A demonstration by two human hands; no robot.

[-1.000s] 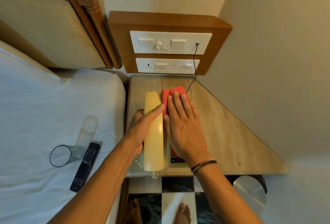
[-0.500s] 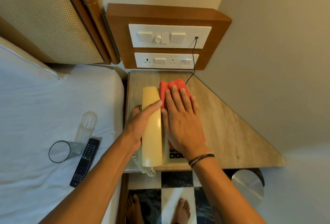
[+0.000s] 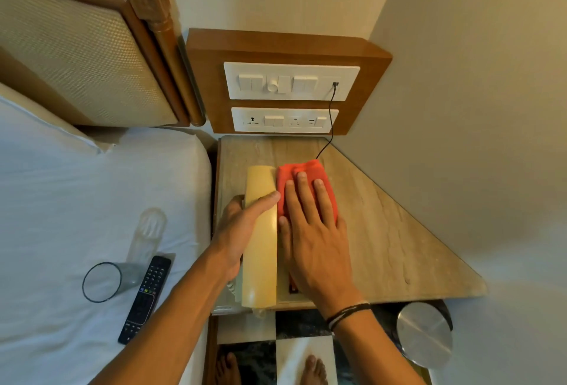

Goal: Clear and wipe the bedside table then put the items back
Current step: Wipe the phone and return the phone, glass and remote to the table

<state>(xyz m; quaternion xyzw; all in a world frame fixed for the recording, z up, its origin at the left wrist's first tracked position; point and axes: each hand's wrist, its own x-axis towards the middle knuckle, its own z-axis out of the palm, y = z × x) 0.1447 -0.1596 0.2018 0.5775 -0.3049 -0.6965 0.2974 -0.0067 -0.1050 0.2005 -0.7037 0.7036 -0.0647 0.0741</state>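
While the telephone handset [image 3: 260, 246] lies lengthwise along the left part of the bedside table [image 3: 399, 246], the left hand [image 3: 242, 231] holds it near its middle. Index finger lies straight across the top of the handset, thumb sits at its left edge; remaining fingers hidden, cannot tell how they lie.

Right hand [image 3: 316, 240]: flat, palm down, fingers straight and slightly apart, pressing a red cloth [image 3: 306, 174] onto the telephone body just right of the handset. Cloth shows beyond the fingertips and along the hand's right edge. A dark strip of the telephone keypad [image 3: 293, 286] shows below the palm. Corded wristbands [image 3: 346, 314] on the right wrist.

Coiled cord [image 3: 231, 288] shows at the handset's near-left end, at the front edge of the table. Black cable [image 3: 331, 117] runs from the upper switch panel [image 3: 291, 80] down past the socket panel [image 3: 285, 119] to the tabletop behind the cloth.

Items off the table, on the white bed sheet [image 3: 76, 185] to the left: a clear drinking glass [image 3: 104, 281] on its side, open rim toward the camera, and a black remote control [image 3: 147, 295] just beside it, face up.

Round metal bin lid [image 3: 425, 334] on the floor under the table's right front corner. Bare feet [image 3: 313, 369] on checkered tiles below.
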